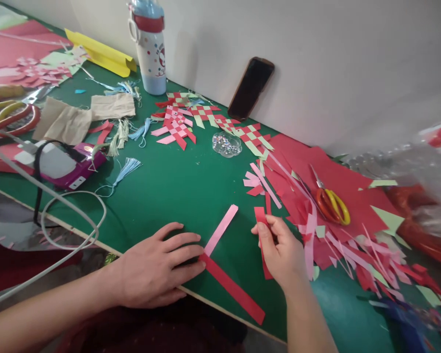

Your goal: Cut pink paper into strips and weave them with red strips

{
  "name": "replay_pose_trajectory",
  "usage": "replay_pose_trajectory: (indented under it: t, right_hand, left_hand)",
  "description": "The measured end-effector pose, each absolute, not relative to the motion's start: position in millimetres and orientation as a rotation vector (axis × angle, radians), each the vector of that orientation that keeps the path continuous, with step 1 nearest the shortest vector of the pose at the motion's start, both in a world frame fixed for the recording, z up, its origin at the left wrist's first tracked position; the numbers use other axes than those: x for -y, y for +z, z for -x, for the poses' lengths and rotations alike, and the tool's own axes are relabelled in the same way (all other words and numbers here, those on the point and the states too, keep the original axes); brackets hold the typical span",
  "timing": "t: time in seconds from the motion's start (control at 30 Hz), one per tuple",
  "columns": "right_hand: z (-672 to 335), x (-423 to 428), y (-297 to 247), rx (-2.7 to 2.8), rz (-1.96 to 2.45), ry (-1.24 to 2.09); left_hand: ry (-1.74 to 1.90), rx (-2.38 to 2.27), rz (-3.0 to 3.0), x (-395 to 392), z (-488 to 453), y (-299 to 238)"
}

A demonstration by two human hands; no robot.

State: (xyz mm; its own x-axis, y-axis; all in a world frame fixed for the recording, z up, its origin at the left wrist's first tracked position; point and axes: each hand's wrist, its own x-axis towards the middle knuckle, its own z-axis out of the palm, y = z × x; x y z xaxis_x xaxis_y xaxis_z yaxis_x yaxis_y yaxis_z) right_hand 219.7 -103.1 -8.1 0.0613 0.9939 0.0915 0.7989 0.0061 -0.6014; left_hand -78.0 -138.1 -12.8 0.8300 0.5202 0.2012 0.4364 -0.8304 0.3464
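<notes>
My left hand (pixel 158 267) lies flat on the green table (pixel 176 186), fingers stretched out, fingertips pressing where a pink paper strip (pixel 221 229) meets a red paper strip (pixel 235 290). The two strips form an angle at that spot. My right hand (pixel 281 247) is closed in a pinch on another red paper strip (pixel 259 214), held upright just right of the pink one. Behind it lies a small woven piece of pink and red strips (pixel 255 181).
Red paper sheets and cut strips (pixel 338 230) pile up at the right, with orange-handled scissors (pixel 329 201) on top. Woven paper pieces (pixel 191 120), a dish of beads (pixel 226 144), tassels, a phone (pixel 250 88), a bottle (pixel 149 46) and a white cable (pixel 73 230) are about.
</notes>
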Motion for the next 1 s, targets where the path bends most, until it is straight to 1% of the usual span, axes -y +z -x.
replay_pose_trajectory:
  t: [0.17, 0.43, 0.6, 0.77, 0.83, 1.0]
  right_hand:
    - [-220, 105, -11, 1.872, 1.771, 0.543]
    - [-212, 101, -8, 1.915, 1.756, 0.419]
    - [-219, 99, -8, 1.998, 1.714, 0.243]
    - [-221, 89, 5, 2.159, 1.627, -0.136]
    - [-213, 82, 12, 2.196, 1.58, -0.11]
    - [-188, 61, 15, 2.25, 1.54, 0.08]
  left_hand:
    - [0.444, -0.828, -2.669, 140, 75, -10]
    - [0.458, -0.747, -2.701, 140, 73, -10]
    - [0.465, -0.793, -2.765, 142, 62, 1]
    - [0.3, -0.917, -2.766, 145, 34, 7]
    - [0.18, -1.072, -2.706, 148, 23, 9]
    - [0.165, -1.272, -2.629, 153, 7, 9]
